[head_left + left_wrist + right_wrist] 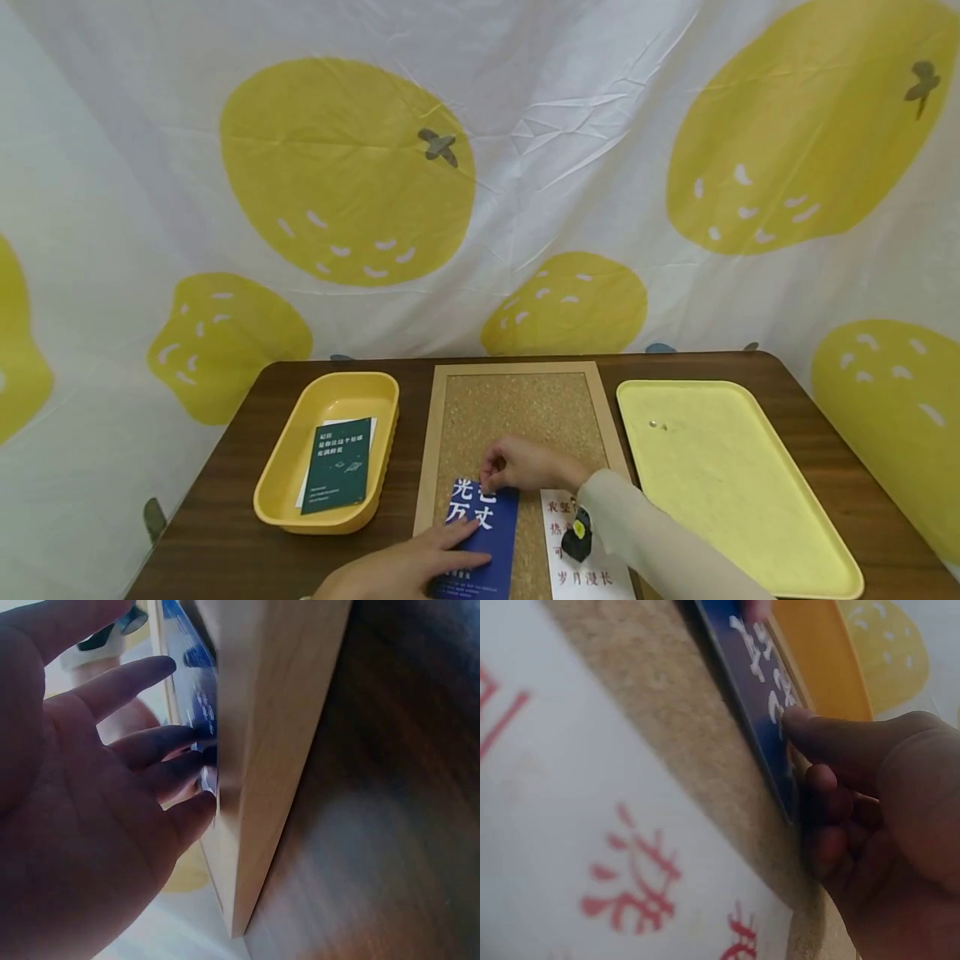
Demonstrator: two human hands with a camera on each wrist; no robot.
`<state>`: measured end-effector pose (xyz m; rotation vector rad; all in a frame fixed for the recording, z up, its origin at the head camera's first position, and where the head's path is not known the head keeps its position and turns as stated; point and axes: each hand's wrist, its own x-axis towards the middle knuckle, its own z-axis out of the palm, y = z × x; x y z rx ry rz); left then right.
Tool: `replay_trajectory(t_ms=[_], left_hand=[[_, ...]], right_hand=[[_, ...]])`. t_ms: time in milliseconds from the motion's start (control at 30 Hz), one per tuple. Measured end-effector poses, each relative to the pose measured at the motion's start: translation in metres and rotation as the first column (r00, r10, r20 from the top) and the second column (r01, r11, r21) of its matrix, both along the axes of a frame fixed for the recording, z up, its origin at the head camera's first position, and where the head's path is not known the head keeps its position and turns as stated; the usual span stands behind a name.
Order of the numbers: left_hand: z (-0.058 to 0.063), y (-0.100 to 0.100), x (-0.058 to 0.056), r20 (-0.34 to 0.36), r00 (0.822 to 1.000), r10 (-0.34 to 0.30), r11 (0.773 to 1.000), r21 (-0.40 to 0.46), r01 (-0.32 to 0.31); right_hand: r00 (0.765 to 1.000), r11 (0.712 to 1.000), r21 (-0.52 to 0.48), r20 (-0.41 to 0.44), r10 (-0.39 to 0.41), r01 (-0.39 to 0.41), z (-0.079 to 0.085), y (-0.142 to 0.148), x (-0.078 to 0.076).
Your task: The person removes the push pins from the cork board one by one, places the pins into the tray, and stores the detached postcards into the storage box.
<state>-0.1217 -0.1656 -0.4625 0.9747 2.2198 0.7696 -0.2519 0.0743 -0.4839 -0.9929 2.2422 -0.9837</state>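
Note:
A blue card [495, 579] with white characters lies on the cork board [517, 408]. My left hand [405, 562] rests on its left side with fingers outstretched; in the left wrist view those fingers [154, 742] reach over the wooden frame [270, 750] to the card. At the card's top edge my right hand [528, 462] pinches with thumb and forefinger, and whatever they pinch is hidden. The right wrist view has the thumb [825, 739] against the blue card [739, 675], the other fingers curled. Beside it lies a white card [585, 577] with red characters, partly under the right sleeve.
To the left stands a yellow basin [273, 492] holding a dark green card [337, 462] over white paper. A pale yellow tray [735, 492] lies to the right, with small shiny pins [654, 425] near its upper left. Behind the table hangs a fruit-patterned curtain [525, 208].

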Motion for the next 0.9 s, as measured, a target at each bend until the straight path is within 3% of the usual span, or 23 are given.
replay_trajectory(t_ms=[267,733,900], left_hand=[[-0.0024,0.0015,0.0003,-0.059,0.997,-0.049,0.998,-0.028,0.048],[-0.0005,0.0048,0.0013,-0.045,0.998,-0.049,0.996,-0.078,0.045],[-0.0020,0.0048,0.0014,-0.078,0.995,-0.067,0.995,-0.086,0.060]], right_hand=[[0.996,0.999,0.033,0.089,-0.033,0.030,0.0078,-0.0007,-0.0011],[0.998,0.999,0.034,0.050,0.037,-0.039,0.0058,-0.0007,-0.0077],[0.997,0.999,0.027,0.069,0.033,-0.035,0.0044,0.0002,-0.0084]])
